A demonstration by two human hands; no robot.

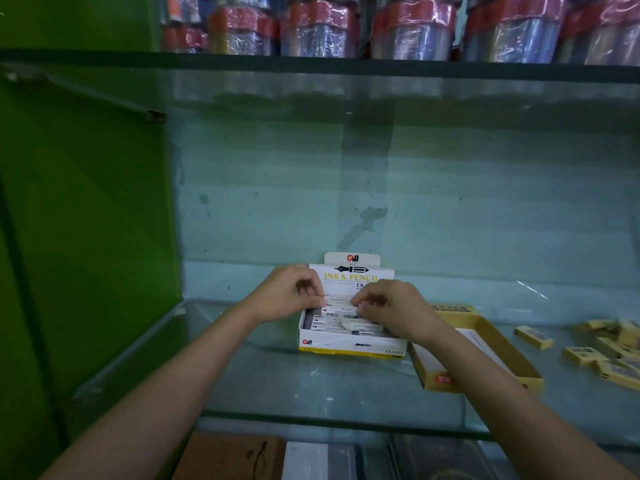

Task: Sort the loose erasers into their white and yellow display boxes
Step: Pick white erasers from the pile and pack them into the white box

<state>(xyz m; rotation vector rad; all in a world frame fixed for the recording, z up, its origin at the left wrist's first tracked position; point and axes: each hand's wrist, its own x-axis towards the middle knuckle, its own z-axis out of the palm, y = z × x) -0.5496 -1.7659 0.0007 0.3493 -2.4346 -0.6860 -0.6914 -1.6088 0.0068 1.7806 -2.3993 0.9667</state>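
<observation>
My left hand (291,292) and right hand (394,306) pinch one white eraser (341,309) by its ends, over the white box (349,344) on the glass shelf (311,386); the yellow box (519,362) sits beside it; yellow erasers (609,348) lie loose nearby.

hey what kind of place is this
Probably a stationery shop: glass shelves, a white display box of erasers, loose yellow erasers and wrapped stock on the upper shelf.
</observation>
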